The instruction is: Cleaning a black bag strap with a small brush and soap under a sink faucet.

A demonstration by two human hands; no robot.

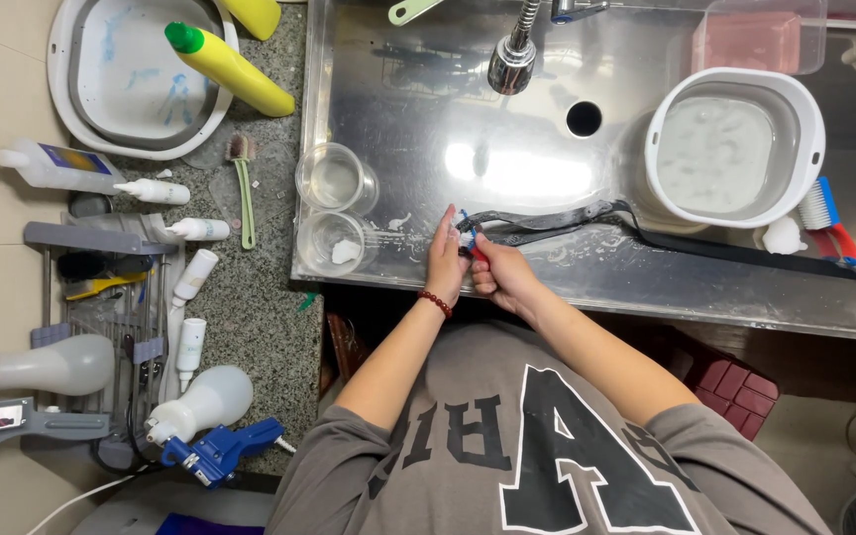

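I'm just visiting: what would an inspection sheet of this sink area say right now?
Surface: wet stainless steel sink, granite counter beside it.
Job's things: long black strap lying across the sink's front; small red-handled brush at its end.
Clutter: two clear plastic cups, white basin of cloudy water, yellow squeeze bottle, green brush, white tubes, blue spray nozzle.
Grippers: left hand steadies the strap; right hand grips the brush.
Cables: white cord at the lower left.
Surroundings: tiled floor, red crate.
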